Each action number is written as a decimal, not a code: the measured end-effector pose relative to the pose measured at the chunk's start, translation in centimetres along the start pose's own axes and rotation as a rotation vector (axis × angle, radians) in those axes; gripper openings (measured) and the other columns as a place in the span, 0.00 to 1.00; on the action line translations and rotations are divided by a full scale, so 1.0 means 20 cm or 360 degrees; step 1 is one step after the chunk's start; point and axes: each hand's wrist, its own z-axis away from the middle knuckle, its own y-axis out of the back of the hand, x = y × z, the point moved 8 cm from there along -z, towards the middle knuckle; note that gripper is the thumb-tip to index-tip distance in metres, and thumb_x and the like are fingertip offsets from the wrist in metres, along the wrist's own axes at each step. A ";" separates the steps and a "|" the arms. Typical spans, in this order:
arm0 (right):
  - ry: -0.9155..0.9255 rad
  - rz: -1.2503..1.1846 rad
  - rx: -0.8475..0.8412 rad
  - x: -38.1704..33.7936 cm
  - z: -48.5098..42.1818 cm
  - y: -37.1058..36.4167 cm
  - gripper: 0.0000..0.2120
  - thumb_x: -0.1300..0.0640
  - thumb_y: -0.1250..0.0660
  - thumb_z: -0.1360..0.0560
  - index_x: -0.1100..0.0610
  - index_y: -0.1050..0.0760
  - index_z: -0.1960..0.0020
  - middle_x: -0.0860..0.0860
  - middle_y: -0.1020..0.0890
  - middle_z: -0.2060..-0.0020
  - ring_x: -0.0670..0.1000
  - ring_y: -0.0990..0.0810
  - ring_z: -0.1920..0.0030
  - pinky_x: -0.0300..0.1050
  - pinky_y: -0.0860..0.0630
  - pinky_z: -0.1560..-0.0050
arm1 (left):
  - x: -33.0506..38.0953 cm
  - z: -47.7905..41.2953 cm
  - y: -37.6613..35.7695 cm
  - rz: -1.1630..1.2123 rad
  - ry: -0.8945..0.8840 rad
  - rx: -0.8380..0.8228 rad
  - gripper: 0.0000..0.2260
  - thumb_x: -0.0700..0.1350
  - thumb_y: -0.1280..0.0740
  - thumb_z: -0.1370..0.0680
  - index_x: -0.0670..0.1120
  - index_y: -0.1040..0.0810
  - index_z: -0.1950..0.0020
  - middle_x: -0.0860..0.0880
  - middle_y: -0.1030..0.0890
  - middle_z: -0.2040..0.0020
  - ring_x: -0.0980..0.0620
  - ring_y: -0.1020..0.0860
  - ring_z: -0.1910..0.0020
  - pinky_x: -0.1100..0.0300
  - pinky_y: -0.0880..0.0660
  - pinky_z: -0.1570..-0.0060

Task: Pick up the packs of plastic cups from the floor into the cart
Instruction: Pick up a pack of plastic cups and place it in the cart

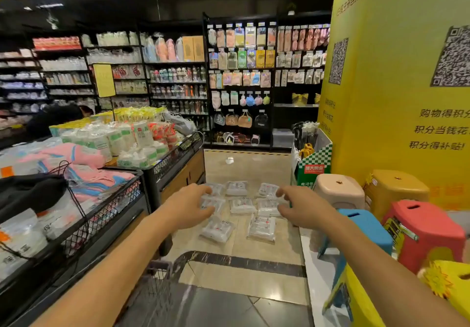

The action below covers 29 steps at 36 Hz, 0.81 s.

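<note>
Reaching out over packs of plastic cups on the floor.

Cart [155, 291] at lower centre; left hand [189, 205] and right hand [301, 208] mid-frame, fingers spread, empty; packs of plastic cups [241, 205] just beyond on the tiles, stools [422, 230] to the right.
</note>
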 end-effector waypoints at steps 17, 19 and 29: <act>0.0074 0.0035 -0.0160 0.44 -0.95 -0.14 0.21 0.47 0.37 0.17 0.49 0.30 0.26 0.50 0.22 0.30 0.53 0.22 0.32 0.53 0.22 0.34 | -0.13 -0.89 -0.26 0.0017 0.0174 -0.0086 0.24 0.55 0.36 0.21 0.50 0.33 0.27 0.49 0.29 0.29 0.50 0.29 0.32 0.54 0.30 0.35; 0.0065 0.0034 -0.0174 0.46 -1.08 -0.16 0.21 0.48 0.36 0.17 0.50 0.30 0.26 0.50 0.22 0.30 0.53 0.22 0.33 0.52 0.22 0.34 | -0.20 -1.03 -0.29 0.0019 0.0171 -0.0101 0.24 0.55 0.36 0.21 0.50 0.33 0.27 0.49 0.29 0.29 0.50 0.30 0.32 0.54 0.30 0.35; 0.0007 0.0048 -0.0212 0.43 -1.92 -0.20 0.21 0.49 0.36 0.17 0.51 0.30 0.26 0.52 0.22 0.31 0.54 0.21 0.36 0.51 0.21 0.36 | -0.62 -1.84 -0.32 0.0092 0.0146 -0.0118 0.24 0.56 0.36 0.23 0.52 0.33 0.28 0.50 0.28 0.32 0.52 0.27 0.38 0.54 0.28 0.39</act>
